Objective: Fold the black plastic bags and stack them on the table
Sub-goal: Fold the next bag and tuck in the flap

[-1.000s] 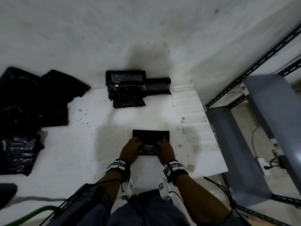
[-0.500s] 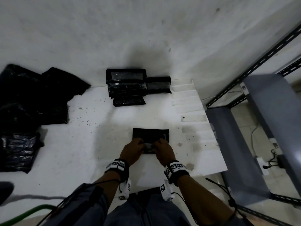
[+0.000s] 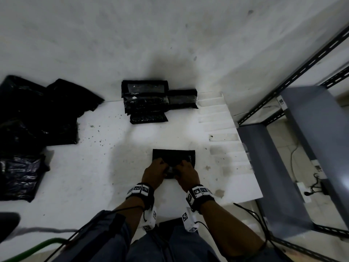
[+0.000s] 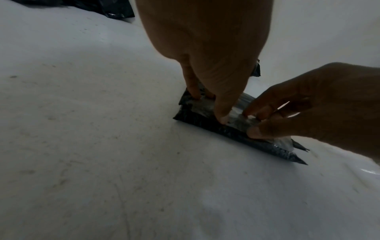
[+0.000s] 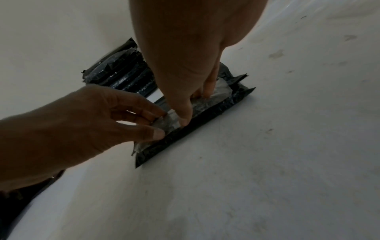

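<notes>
A partly folded black plastic bag (image 3: pixel 173 156) lies flat on the white table (image 3: pixel 90 167) in front of me. My left hand (image 3: pixel 154 170) and right hand (image 3: pixel 187 172) sit side by side on its near half. Each pinches the glossy near fold between thumb and curled fingers. In the left wrist view the left hand (image 4: pixel 208 107) holds the bag (image 4: pixel 232 129) at its left end, with the right hand (image 4: pixel 254 122) beside it. The right wrist view shows the right hand (image 5: pixel 195 108) and left hand (image 5: pixel 159 124) on the same fold (image 5: pixel 207 113). Folded bags (image 3: pixel 145 103) are stacked at the back.
Unfolded black bags (image 3: pixel 37 120) are heaped at the table's left. White ribbed foam strips (image 3: pixel 222 129) run along the right edge. Beyond that edge stands a grey metal shelf rack (image 3: pixel 283 148), with cables on the floor. A white wall rises behind the stack.
Both hands have crept slightly forward and closer together on the bag, bringing its near fold up over the middle. The bag itself has stayed in place.
</notes>
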